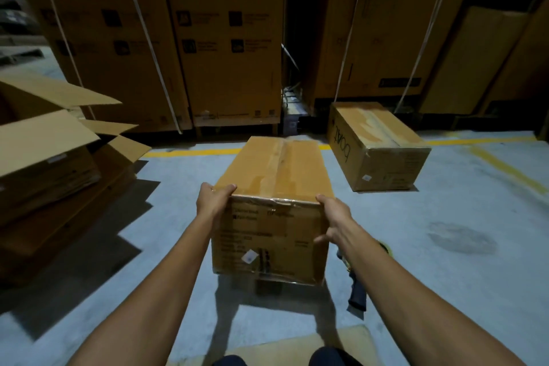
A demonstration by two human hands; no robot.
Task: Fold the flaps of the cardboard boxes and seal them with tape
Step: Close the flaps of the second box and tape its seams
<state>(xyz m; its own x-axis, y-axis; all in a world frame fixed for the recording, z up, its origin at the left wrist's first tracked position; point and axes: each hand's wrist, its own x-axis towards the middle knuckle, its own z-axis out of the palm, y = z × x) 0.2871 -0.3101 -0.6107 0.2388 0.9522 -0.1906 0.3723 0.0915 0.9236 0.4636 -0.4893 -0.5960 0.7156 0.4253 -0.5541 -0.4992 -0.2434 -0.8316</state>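
Closed cardboard box (276, 187) directly in front of the person, between two outstretched arms, over the grey floor (445, 246). A shadow sits below it, so it may be lifted clear, though the dim light leaves that unsure.

Left hand (212, 197) grips the near top-left corner, thumb over the top edge. Right hand (334, 217) clasps the near top-right corner, fingers curled down onto the front face.

Handling, my guess: stiff corrugated walls, corners the strongest hold. Two hands at the top edge suggest moderate weight. The glossy tape would be slick, so bare card is the better hold.

Looks: brown, flaps down, clear tape along the centre seam and wrinkled over the near edge. Printed text and a small white sticker on the front.

A second taped box (377, 142) lies well apart to the right. Open-flapped boxes (44, 142) stand at the left.
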